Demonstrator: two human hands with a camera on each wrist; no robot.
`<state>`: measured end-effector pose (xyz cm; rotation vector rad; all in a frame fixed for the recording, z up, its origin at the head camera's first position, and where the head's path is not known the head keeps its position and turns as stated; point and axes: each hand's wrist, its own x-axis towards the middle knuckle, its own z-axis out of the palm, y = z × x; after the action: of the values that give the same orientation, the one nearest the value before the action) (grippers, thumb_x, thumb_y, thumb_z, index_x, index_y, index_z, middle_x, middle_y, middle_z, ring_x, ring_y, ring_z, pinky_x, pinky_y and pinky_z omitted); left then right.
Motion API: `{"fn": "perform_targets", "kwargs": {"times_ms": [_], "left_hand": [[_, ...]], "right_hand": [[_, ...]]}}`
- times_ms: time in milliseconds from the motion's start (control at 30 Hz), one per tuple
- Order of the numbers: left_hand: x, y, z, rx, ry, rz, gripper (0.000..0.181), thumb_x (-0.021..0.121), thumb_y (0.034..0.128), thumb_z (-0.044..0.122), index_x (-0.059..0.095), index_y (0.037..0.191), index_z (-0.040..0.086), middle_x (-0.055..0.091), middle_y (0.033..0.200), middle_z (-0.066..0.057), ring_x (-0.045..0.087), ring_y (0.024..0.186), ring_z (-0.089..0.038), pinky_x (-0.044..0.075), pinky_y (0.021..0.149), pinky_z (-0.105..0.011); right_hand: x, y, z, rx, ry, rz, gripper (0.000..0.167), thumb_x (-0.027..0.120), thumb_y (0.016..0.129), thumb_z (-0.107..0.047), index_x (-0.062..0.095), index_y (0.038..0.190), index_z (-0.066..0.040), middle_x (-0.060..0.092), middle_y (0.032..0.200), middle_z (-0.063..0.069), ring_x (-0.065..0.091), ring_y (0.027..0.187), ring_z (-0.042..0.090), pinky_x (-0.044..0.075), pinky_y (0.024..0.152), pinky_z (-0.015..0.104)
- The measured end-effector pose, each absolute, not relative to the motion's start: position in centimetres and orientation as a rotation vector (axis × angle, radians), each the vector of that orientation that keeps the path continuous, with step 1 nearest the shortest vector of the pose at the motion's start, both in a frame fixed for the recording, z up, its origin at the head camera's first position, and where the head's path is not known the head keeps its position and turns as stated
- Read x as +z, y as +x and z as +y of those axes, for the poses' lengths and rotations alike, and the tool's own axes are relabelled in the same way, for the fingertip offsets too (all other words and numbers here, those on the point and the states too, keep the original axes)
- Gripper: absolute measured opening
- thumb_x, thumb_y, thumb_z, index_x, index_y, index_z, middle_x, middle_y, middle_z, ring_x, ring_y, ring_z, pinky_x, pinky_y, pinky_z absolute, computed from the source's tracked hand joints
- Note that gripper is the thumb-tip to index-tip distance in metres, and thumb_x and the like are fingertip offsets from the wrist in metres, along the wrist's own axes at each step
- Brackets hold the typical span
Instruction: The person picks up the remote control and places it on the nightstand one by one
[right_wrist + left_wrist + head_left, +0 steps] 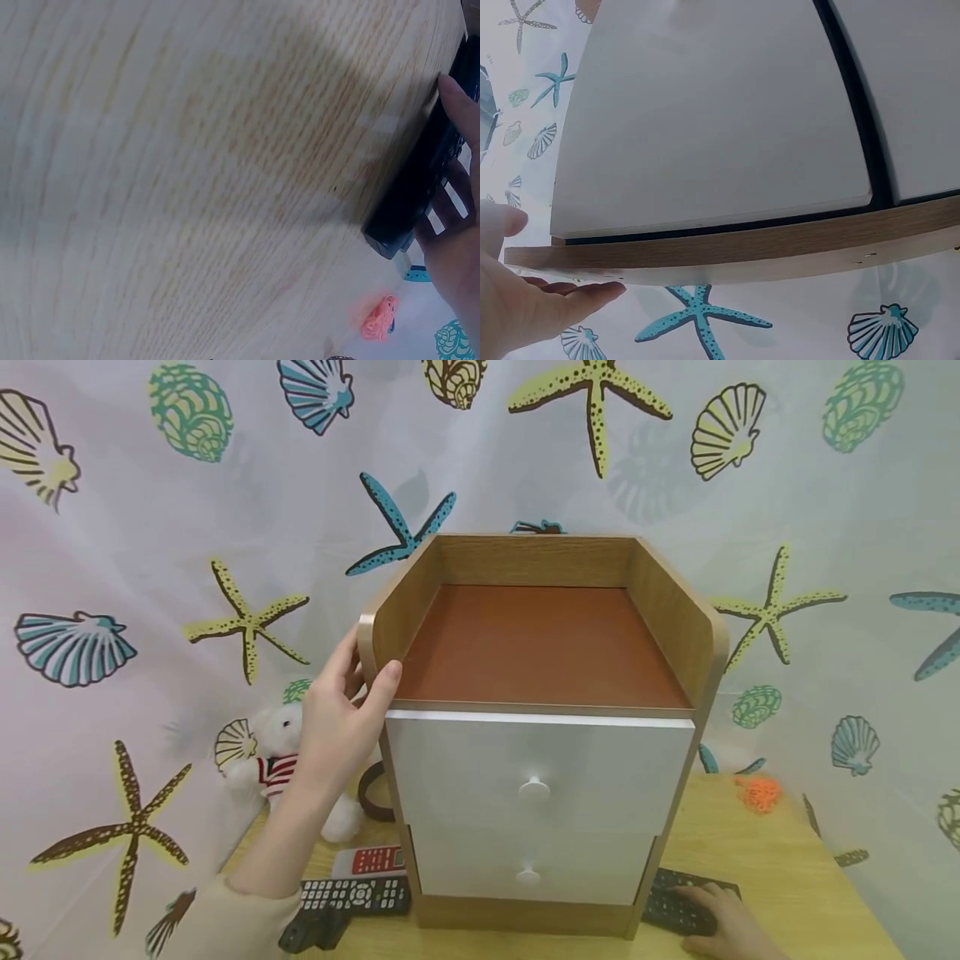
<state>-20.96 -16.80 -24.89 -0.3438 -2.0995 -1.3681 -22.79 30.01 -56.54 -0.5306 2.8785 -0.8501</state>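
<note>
A small wooden cabinet (540, 647) with two white drawers stands at the middle of the head view, both drawers closed. My left hand (341, 718) holds the cabinet's left side panel near its upper front corner, thumb at the front edge and fingers along the outer face. The left wrist view has the same hand (536, 296) beside the panel's wooden edge (705, 247). To the right of the cabinet, my right hand (723, 922) grips a black remote control (667, 906) on the table. In the right wrist view, thumb and fingers lie on opposite sides of that remote (412, 180).
Left of the cabinet lie another black remote (375, 896), a red-and-white calculator-like device (375, 860), a dark object (315, 929) and a dark ring (371, 792). A white plush toy (277, 735) sits behind them. An orange stringy bundle (761, 793) lies at the table's back right.
</note>
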Motion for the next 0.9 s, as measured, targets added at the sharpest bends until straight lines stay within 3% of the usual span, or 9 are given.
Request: {"fn": "perform_targets", "kwargs": {"times_ms": [333,567,900], "left_hand": [[-24.40,-20.79,-16.51,-1.322,-0.257,-2.123,0.046,0.061,0.0901,0.017,0.051,0.134,0.009,0.062,0.124,-0.013,0.063,0.110,-0.023,0.050,0.087,-0.036],[-24.47,-21.03,-16.56,-1.299,-0.219,-2.104,0.032,0.062,0.0881,0.011,0.063,0.119,0.002,0.069,0.108,-0.017,0.068,0.093,-0.023,0.048,0.070,-0.007],[-24.15,-21.01,-16.27,-1.236,-0.202,-2.105,0.026,0.061,0.0864,0.007,0.067,0.110,-0.002,0.070,0.103,-0.019,0.069,0.088,-0.025,0.046,0.066,-0.004]], "right_hand": [[-57.21,-23.26,30.34,-0.841,-0.603,2.940,0.068,0.079,0.068,-0.034,0.057,0.124,-0.003,0.057,0.108,0.013,0.054,0.099,0.035,0.049,0.075,0.058],[-57.29,-23.37,30.29,-0.864,-0.601,2.915,0.066,0.078,0.070,-0.033,0.058,0.124,-0.002,0.057,0.108,0.014,0.054,0.099,0.037,0.048,0.076,0.058],[-57.26,-22.98,30.07,-0.842,-0.605,2.932,0.062,0.078,0.071,-0.033,0.060,0.121,-0.001,0.054,0.096,0.002,0.050,0.088,0.016,0.051,0.076,0.047]]}}
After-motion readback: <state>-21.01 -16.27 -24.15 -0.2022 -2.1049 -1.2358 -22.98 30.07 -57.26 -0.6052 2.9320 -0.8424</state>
